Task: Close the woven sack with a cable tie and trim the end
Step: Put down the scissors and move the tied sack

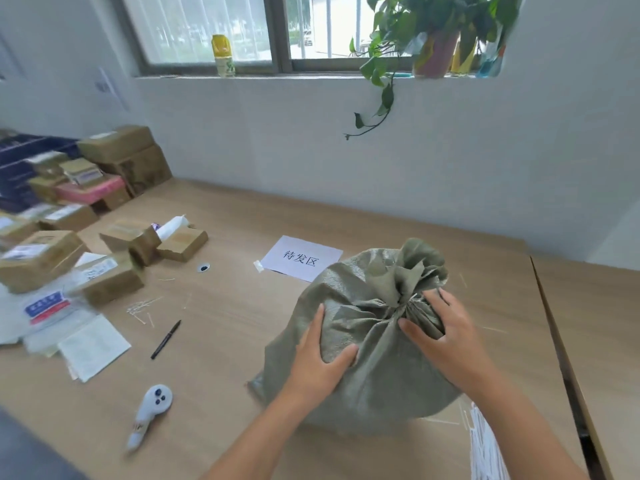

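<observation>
A full grey-green woven sack (374, 379) stands on the wooden table, its mouth gathered into a bunched neck (405, 271) at the top. A thin pale cable tie (414, 296) seems to ring the neck, though it is hard to make out. My left hand (323, 358) lies on the sack's left shoulder, thumb and fingers pressed into the fabric. My right hand (438, 332) clasps the sack just right of the neck, fingertips at the gathered folds. A bundle of white cable ties (485, 445) lies at the lower right by my right forearm.
A black pen (166, 339), a white-grey handheld tool (149, 415), loose tie offcuts (142, 306), papers and plastic mailers (69, 330) lie to the left. Cardboard parcels (69, 237) crowd the far left. A labelled paper sheet (301, 258) lies behind the sack. A table seam (561, 348) runs at right.
</observation>
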